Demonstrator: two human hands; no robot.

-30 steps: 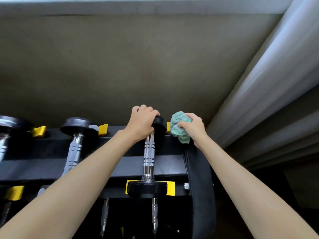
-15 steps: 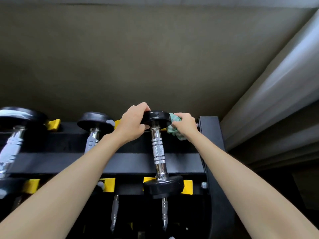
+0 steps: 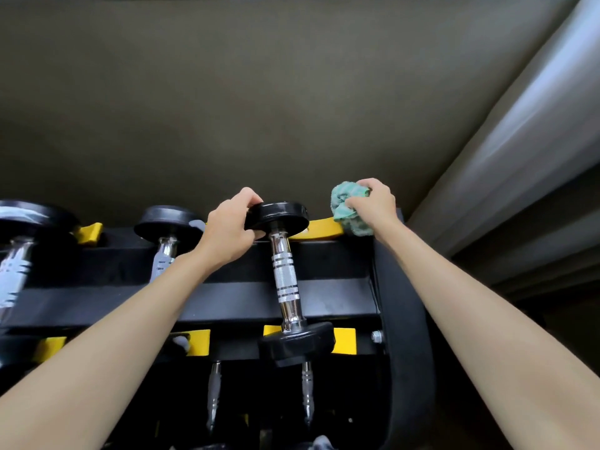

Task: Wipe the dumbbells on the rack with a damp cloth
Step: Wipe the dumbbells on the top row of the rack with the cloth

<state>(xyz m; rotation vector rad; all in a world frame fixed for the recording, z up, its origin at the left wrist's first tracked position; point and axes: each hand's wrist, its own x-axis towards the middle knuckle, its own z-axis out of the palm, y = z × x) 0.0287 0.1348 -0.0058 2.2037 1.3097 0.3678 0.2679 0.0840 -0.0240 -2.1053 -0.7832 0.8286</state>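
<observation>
Both bare forearms extended far from the near corners. The left hand (image 3: 229,228) curled round the dumbbell (image 3: 285,277) head. The right hand (image 3: 373,203), farther right, clutched the bunched cloth (image 3: 344,206).

Gym, black dumbbell rack (image 3: 292,306), chrome-handled dumbbells (image 3: 285,277), yellow cradles (image 3: 324,227)

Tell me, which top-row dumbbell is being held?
The rightmost dumbbell: the left hand grips its far head; the middle dumbbell and leftmost dumbbell lie unheld.
</observation>
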